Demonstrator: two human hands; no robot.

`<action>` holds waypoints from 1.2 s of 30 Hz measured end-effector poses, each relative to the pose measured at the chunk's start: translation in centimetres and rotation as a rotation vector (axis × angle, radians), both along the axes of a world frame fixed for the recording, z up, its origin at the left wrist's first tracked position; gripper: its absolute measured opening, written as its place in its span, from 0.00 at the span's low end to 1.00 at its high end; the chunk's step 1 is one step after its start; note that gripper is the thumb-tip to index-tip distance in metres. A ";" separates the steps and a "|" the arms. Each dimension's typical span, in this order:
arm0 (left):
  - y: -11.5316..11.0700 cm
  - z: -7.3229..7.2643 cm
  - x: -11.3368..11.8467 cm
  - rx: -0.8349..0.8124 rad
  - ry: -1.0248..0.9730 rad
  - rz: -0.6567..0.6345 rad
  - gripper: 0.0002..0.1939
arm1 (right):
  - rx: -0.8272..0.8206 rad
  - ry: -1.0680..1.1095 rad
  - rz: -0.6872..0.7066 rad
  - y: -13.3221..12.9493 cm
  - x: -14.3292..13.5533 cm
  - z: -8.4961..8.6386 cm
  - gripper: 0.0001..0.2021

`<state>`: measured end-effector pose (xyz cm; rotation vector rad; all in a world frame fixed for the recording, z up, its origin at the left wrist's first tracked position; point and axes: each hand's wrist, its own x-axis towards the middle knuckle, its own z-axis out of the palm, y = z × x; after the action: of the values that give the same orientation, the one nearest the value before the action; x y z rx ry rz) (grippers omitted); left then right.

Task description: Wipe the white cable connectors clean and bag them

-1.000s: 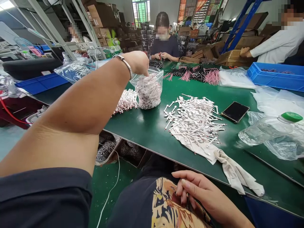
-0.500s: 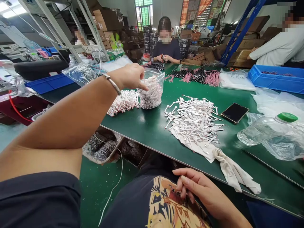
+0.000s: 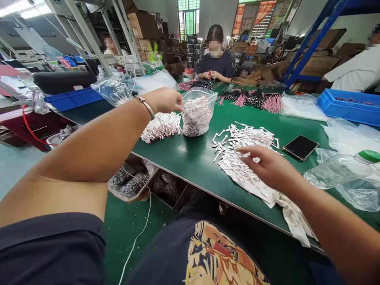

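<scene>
My left hand point(image 3: 166, 99) is at the left rim of a clear plastic bag point(image 3: 198, 114), its curled fingers pinching the bag's edge. The bag stands upright, filled with small white cable pieces. Beside it, under my left wrist, lies a row of similar white cables point(image 3: 162, 127). My right hand point(image 3: 263, 164), slightly blurred, hovers over a loose heap of white connector leads point(image 3: 252, 136), fingers stretched out and apart. I make out nothing held in it. Under the heap lies a white cloth point(image 3: 263, 192).
A phone point(image 3: 301, 147) and a plastic bottle with a green cap point(image 3: 341, 170) lie right of the heap. Black and pink wire bundles point(image 3: 252, 98) are farther back, near a blue tray point(image 3: 350, 107). Across the table point(image 3: 184, 158) a person handles something small.
My right hand has risen from my lap to above the heap of leads. My left hand's pointing finger has drawn back to the bag's left rim. The view has shifted slightly.
</scene>
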<state>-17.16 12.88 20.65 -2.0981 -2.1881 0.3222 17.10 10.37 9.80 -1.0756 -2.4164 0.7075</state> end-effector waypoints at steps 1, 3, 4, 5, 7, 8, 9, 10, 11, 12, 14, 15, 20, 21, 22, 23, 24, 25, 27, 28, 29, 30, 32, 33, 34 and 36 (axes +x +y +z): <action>0.0 0.0 -0.1 -0.004 0.001 -0.004 0.28 | 0.144 -0.010 0.026 1.8 -1.0 0.9 0.17; 0.1 0.1 -0.2 -0.023 0.005 -0.010 0.26 | 0.336 -0.024 0.071 5.2 -3.3 2.5 0.16; 0.1 0.1 -0.2 -0.029 0.010 -0.010 0.25 | 0.385 -0.036 0.072 6.7 -4.6 3.3 0.17; 0.1 0.1 -0.2 -0.032 0.018 -0.010 0.24 | 0.417 -0.045 0.060 8.0 -5.8 3.9 0.17; 0.2 0.0 -0.1 -0.027 0.044 -0.019 0.22 | 0.468 -0.065 0.041 10.1 -8.4 4.9 0.19; 0.3 -0.1 0.0 -0.022 0.063 -0.029 0.21 | 0.488 -0.075 0.028 10.9 -9.6 5.3 0.20; 0.4 -0.1 0.0 -0.013 0.083 -0.043 0.20 | 0.507 -0.085 0.019 11.7 -10.7 5.7 0.21; 0.4 -0.2 0.0 -0.006 0.099 -0.059 0.19 | 0.524 -0.099 0.010 12.4 -11.8 6.0 0.21; 0.5 -0.2 0.0 0.000 0.110 -0.072 0.17 | 0.537 -0.129 0.008 13.0 -12.7 6.3 0.21; 0.5 -0.3 0.0 0.002 0.115 -0.081 0.17 | 0.545 -0.172 0.014 13.6 -13.6 6.7 0.20; 0.3 -0.3 -0.2 0.001 0.107 -0.091 0.16 | 0.547 -0.277 0.030 14.8 -15.1 7.3 0.18; 0.2 -0.4 -0.3 0.005 0.101 -0.094 0.16 | 0.543 -0.338 0.035 15.4 -15.8 7.6 0.16; -0.3 -0.1 -1.7 0.071 0.101 -0.136 0.19 | 0.536 -0.585 0.054 17.5 -17.5 8.7 0.09; -0.3 0.1 -2.2 0.076 0.094 -0.138 0.19 | 0.535 -0.597 0.055 17.7 -17.5 9.0 0.11; -0.3 0.2 -2.6 0.078 0.083 -0.133 0.20 | 0.530 -0.601 0.049 17.7 -17.5 9.3 0.13; -0.3 0.5 -3.0 0.081 0.070 -0.124 0.20 | 0.524 -0.602 0.037 17.5 -17.4 9.7 0.14; -0.2 0.7 -3.3 0.088 0.060 -0.113 0.19 | 0.518 -0.601 0.039 17.3 -17.3 10.1 0.16; -0.2 1.1 -3.6 0.094 0.058 -0.103 0.19 | 0.512 -0.603 0.035 17.0 -17.2 10.6 0.19; -0.3 2.0 -3.9 0.110 0.078 -0.101 0.18 | 0.514 -0.600 0.021 16.3 -16.9 11.6 0.23; -0.4 2.6 -3.9 0.119 0.093 -0.102 0.19 | 0.517 -0.589 0.017 15.9 -16.8 12.1 0.25; -0.6 3.3 -3.9 0.127 0.108 -0.100 0.19 | 0.521 -0.571 0.013 15.7 -16.6 12.6 0.26; -0.8 4.0 -3.9 0.133 0.119 -0.089 0.19 | 0.529 -0.550 0.008 15.5 -16.5 13.1 0.27; -1.2 5.2 -3.7 0.158 0.125 -0.054 0.19 | 0.558 -0.508 0.013 15.1 -16.2 13.7 0.30; -1.4 5.5 -3.6 0.170 0.125 -0.037 0.19 | 0.575 -0.495 0.012 15.0 -16.0 13.8 0.31; -1.7 5.6 -3.5 0.177 0.124 -0.032 0.20 | 0.589 -0.490 0.013 14.8 -15.9 13.7 0.31; -2.0 5.0 -3.5 0.157 0.117 -0.048 0.20 | 0.579 -0.507 0.039 14.5 -15.8 12.9 0.32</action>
<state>-20.63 10.89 25.65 -1.9930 -2.0238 0.2536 1.26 24.91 22.70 -1.0381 -2.7880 -0.3023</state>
